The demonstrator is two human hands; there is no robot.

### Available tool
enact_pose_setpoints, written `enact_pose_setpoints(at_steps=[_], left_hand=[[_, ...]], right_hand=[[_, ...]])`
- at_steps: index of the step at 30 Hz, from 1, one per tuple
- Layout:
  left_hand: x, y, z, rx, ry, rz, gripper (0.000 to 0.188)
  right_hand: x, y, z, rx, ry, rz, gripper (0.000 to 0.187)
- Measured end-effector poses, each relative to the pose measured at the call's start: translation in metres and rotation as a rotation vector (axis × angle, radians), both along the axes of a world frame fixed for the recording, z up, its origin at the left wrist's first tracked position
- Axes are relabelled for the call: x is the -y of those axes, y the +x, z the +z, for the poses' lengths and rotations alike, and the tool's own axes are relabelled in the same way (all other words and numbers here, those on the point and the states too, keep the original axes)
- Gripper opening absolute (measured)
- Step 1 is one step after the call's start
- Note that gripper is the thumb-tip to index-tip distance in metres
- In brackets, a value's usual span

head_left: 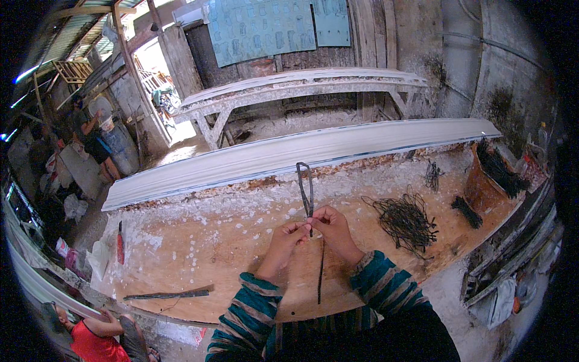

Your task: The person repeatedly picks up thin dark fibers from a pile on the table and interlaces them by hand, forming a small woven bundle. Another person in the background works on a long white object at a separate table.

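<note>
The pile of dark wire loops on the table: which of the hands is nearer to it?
Right. The right hand is just left of the pile of wire loops, with bare table between them. The left hand is farther left, beyond the right hand.

dark grey wire strip [306,188], teal and brown striped sleeves [386,282], orange-brown workbench [199,253] flecked with white, long white moulding [289,154], black wire pile [405,220], red-handled tool [120,244], pale blue sheet [259,27] on wall
</note>
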State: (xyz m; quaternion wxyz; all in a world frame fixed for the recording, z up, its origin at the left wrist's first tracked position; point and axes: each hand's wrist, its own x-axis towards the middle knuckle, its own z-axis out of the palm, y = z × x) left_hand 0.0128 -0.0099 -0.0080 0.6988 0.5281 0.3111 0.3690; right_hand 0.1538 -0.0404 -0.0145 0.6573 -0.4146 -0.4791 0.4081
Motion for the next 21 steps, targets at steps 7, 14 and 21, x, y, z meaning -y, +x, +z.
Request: enact_pose_setpoints(at_steps=[7,14,21], left_hand=[[0.0006,-0.0006,0.0018,-0.015,-0.01,-0.009,0.012],[-0.0024,-0.0026,-0.0014,0.011,-0.021,-0.06,0.011],[-0.0005,-0.0031,0.0019,-0.004,-0.042,-0.043,0.011]], right_hand=[[0.0036,-0.0019,0.0072,-0.013,-0.028,0.017,0.009],[0.001,-0.0003,0.0021,-0.063,0.002,0.065,0.009],[0.0034,-0.0014,0.0079,-0.052,-0.015,0.054,0.009]])
